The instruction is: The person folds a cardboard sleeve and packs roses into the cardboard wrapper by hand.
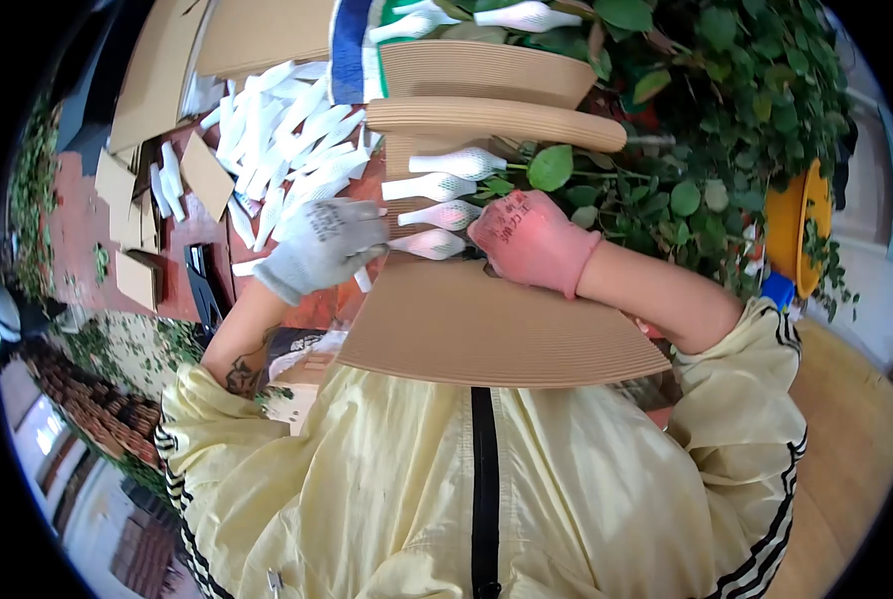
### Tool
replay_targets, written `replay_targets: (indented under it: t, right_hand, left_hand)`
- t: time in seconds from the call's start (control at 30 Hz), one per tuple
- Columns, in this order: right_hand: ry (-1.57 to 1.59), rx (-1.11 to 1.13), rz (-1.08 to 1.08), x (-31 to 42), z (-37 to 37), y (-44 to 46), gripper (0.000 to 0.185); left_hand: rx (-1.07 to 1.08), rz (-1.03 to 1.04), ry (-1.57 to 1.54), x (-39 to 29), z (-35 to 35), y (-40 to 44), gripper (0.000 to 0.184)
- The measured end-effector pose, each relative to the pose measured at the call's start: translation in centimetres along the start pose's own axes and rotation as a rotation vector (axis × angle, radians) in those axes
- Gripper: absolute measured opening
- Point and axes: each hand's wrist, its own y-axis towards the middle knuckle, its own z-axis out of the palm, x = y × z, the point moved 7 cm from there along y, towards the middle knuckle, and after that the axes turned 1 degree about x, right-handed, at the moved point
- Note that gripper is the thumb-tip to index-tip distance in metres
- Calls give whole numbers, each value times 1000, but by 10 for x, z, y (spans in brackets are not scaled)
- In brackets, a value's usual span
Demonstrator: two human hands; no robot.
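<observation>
Holds the gray-gloved left hand half-curled by the tip and the pink-gloved right hand curled by the stem end of the nearest net-sleeved flower bud, aligned on corrugated cardboard presumably for level heads, though impossible to tell if pinching.

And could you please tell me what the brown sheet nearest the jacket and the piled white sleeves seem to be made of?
Brown sheet: probably matte corrugated cardboard, given its fine parallel ridges. White sleeves: perhaps plastic foam netting, dull-finished; faint mesh suggests this, though the exact plastic is unclear.
</observation>
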Motion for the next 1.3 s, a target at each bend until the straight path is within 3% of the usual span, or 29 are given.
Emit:
replay_targets:
  t: [0.13,0.23,0.27,0.33,0.4,0.47,0.5,0.57,0.63,0.67,0.73,0.83,1.03,1.3]
  right_hand:
    - [-80,30,-37,5,-2,-1,17]
    - [-102,123,-11,5,-6,1,16]
    - [-98,145,-6,5,-7,2,17]
    - [-99,173,-11,5,-5,2,18]
    - [-39,114,-51,6,-9,0,17]
    - [-53,144,-69,7,-6,1,17]
    - [-54,171,-66,6,-6,1,17]
    - [-27,107,-67,6,-22,-3,18]
    - [100,58,96,-1,-43,0,25]
    - [94,68,75,0,-38,-1,25]
    - [-70,-71,132,-7,-33,-5,33]
    - [-34,51,199,-10,-20,0,43]
    - [-58,-104,80,-6,-21,1,50]
    - [-15,-43,189,-12,-13,4,49]
  left_hand:
    - [192,-158,-70,25,-5,-28,12]
    - [249,-501,42,41,-18,-42,18]
    - [248,-505,45,37,-23,-33,18]
    - [24,-335,-224,16,-40,-12,21]
    - [100,-160,-391,-5,-32,9,24]
    - [122,-148,-584,-23,-17,30,24]
    - [93,-164,-584,-20,-11,32,24]
    - [151,1,-443,-27,6,34,26]
    - [171,-64,-458,-24,4,30,27]
    - [216,-112,-481,-23,6,27,27]
    - [259,-155,-482,-18,16,22,27]
    - [291,-172,-512,-14,26,19,26]
    - [255,-108,-536,-19,23,22,27]
    - [283,-135,-538,-21,25,20,28]
